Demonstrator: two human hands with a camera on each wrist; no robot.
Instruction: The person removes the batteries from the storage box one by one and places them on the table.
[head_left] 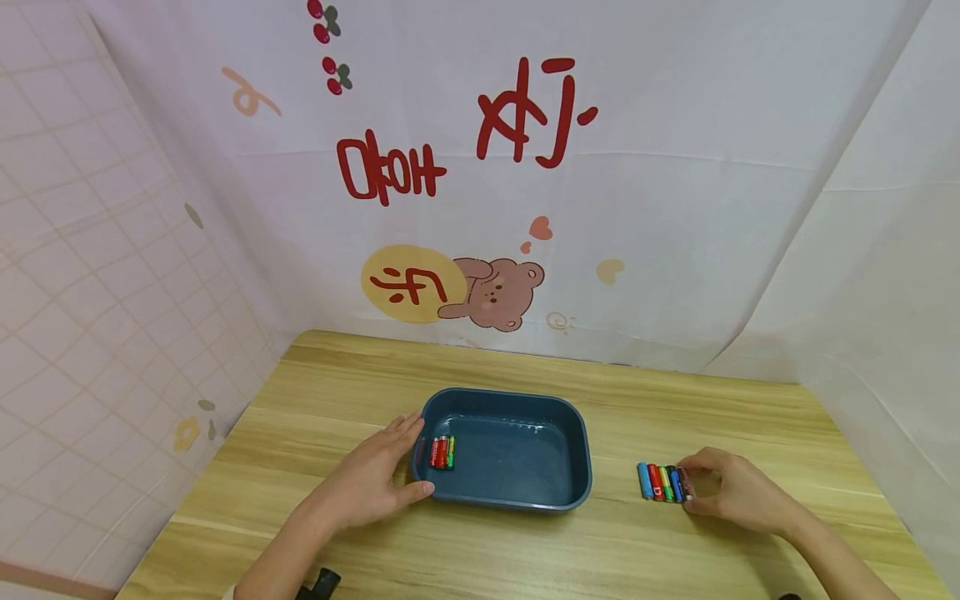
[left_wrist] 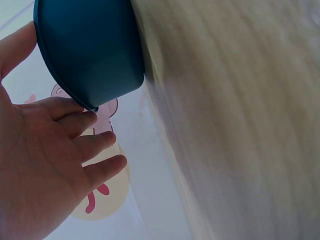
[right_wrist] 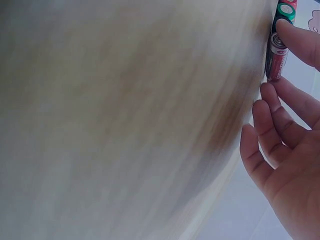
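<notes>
Three batteries [head_left: 442, 452], two red and one green, lie side by side inside a dark blue tray [head_left: 510, 505], close to the tray's left wall. The tray stands on a wood-grained desk [head_left: 525, 546].

The left hand [head_left: 375, 475] is spread at the left end of the tray, its fingers extended along the outside of the rim and its thumb at the near left corner. It touches the tray without curling round it.

Well apart from the tray, on the right part of the desk, a tight row of batteries [head_left: 662, 483] lies side by side, with light blue, red, green and blue casings among them. At its right end is a dark red battery [head_left: 687, 485], which the right hand [head_left: 738, 492] pinches between thumb and forefinger, one at each end. The other fingers of this hand are bent and hold nothing. Whether the dark red battery is raised off the desk, I cannot tell.

Behind the desk hangs a white cloth [head_left: 675, 225] printed with a bear [head_left: 506, 296], red characters and cherries. A black object [head_left: 324, 583] shows beside the left forearm.
</notes>
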